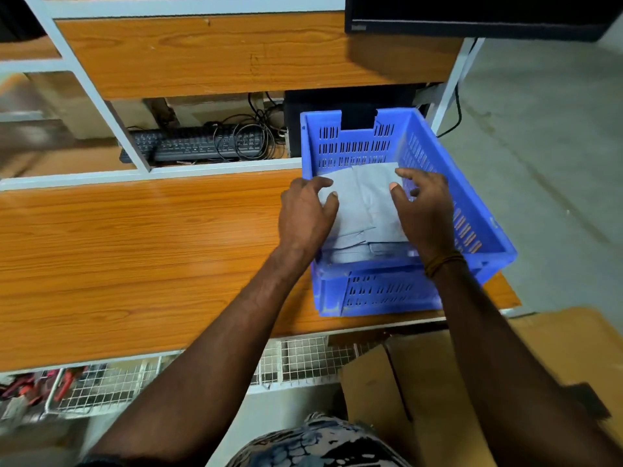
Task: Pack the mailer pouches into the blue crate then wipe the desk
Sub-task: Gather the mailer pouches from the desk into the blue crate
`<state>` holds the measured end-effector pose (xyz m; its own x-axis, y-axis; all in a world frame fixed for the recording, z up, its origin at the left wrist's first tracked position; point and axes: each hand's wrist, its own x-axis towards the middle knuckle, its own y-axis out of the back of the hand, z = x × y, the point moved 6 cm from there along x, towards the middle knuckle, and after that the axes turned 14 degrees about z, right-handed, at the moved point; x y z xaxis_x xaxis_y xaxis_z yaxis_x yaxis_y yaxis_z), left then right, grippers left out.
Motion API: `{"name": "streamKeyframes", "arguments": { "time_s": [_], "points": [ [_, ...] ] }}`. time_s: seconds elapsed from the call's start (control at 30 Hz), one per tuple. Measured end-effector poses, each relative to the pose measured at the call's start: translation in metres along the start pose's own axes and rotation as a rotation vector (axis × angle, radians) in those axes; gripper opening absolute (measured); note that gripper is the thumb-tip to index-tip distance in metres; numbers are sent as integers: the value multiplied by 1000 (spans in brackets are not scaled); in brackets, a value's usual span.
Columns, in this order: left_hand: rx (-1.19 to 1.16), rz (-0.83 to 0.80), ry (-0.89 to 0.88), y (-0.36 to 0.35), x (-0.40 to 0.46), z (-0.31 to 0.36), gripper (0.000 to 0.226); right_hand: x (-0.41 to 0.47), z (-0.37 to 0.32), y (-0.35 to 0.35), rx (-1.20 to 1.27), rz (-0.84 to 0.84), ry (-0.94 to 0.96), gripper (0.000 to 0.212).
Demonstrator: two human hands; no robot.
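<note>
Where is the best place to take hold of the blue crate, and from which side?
Probably by the cut-out notch in the blue crate far end wall, and likely a matching one nearest the person; approach from above at both ends. The long walls are slotted, offering no handhold.

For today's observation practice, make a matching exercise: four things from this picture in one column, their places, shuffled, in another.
1 grey mailer pouches
2 black keyboard
3 brown cardboard box
4 blue plastic crate

a on the wooden desk's right end
b on the shelf behind the desk
c inside the crate
d on the floor below the desk

Pairs: 1c, 2b, 3d, 4a
</note>
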<state>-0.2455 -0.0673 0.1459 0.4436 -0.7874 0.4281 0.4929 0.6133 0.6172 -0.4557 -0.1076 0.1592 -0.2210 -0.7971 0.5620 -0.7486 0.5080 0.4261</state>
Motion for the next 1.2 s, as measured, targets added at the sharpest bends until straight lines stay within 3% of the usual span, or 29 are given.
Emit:
{"name": "streamKeyframes", "arguments": {
  "time_s": [0.2,0.37,0.63,0.73,0.9,1.07,1.2],
  "points": [
    [23,-74,36,8,-7,-9,43,-7,8,36,-39,100,-24,35],
    [131,-164,48,-12,-4,-5,47,4,33,43,-151,18,-47,41],
    [252,-177,100,-39,31,-2,50,64,93,25,-452,-159,-161,46],
    [255,-157,143,-46,40,-2,48,79,114,12,-349,-259,-232,52],
    [278,-135,219,-50,44,-2,43,96,147,-4,-171,-292,-256,70],
    [241,-124,245,-51,38,-2,35,97,128,-4,-235,-379,-120,49],
    [173,-113,285,-50,33,-3,29,97,131,-1,-185,-367,-146,53]
  ]
}}
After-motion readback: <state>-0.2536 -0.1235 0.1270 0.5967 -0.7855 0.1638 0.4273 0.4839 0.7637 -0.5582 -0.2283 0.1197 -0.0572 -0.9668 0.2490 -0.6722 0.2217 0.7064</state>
